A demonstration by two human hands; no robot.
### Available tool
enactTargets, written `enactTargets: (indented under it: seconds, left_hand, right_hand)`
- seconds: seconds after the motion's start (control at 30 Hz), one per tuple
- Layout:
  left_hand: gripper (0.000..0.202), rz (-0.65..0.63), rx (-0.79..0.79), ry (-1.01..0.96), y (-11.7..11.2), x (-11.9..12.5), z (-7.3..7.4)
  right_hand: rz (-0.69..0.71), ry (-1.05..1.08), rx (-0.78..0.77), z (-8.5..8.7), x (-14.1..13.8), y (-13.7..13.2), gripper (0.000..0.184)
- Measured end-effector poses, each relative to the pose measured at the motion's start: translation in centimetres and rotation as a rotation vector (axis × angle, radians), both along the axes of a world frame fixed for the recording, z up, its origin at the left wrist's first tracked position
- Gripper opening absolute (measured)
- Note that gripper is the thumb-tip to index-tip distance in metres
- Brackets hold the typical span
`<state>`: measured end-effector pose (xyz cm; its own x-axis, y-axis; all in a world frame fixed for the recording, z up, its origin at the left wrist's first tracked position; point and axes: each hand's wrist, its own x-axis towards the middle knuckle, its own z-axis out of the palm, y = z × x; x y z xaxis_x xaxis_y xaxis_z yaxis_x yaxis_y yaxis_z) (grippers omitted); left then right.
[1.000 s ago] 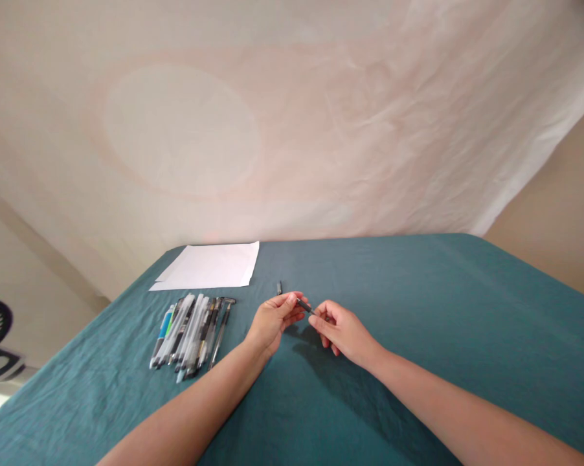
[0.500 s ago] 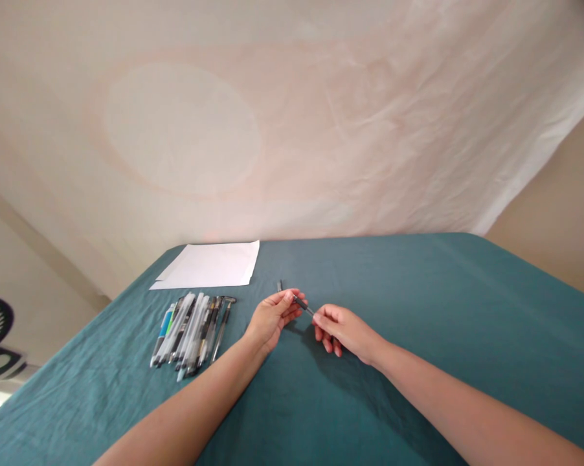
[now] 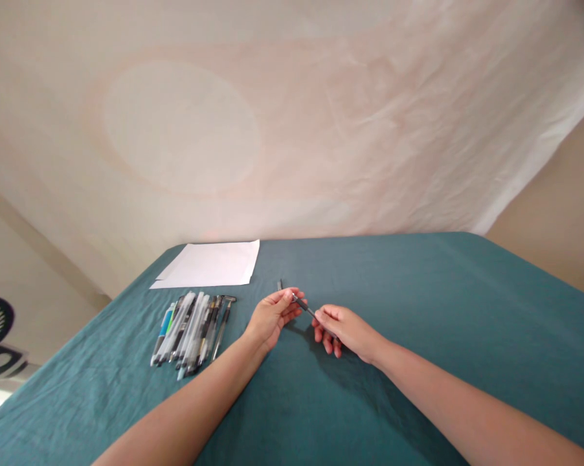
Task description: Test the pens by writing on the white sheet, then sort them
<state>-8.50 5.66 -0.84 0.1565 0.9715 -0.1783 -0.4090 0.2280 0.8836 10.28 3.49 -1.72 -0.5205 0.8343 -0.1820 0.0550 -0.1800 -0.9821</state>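
Over the middle of a teal-covered table, my left hand (image 3: 272, 314) and my right hand (image 3: 343, 330) meet on a thin dark pen (image 3: 305, 307). The right hand's fingers are closed around its lower part. Thumb and fingertips of the left hand pinch its upper, silvery end. A small dark piece (image 3: 279, 285), perhaps a cap, lies on the cloth just beyond the left hand.
A row of several pens (image 3: 190, 327) lies side by side to the left of my left hand. White paper sheets (image 3: 209, 265) rest at the table's far left edge. The teal cloth (image 3: 442, 310) stretches wide to the right. A pale wrinkled sheet hangs behind.
The hands have drawn slightly apart along the pen, showing more of its shaft between them. The right hand has slid a little right and down.
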Motion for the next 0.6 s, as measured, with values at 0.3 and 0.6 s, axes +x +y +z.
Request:
enactTargets:
  seconds: [0.3, 0.6]
  left_hand:
    - [0.014, 0.067, -0.017, -0.03, 0.2, -0.14, 0.07]
    - [0.02, 0.0, -0.027, 0.055, 0.06, -0.15, 0.22]
  right_hand:
    - [0.011, -0.023, 0.03, 0.01, 0.06, 0.0, 0.034]
    - [-0.014, 0.041, 0.013, -0.37, 0.19, 0.12, 0.034]
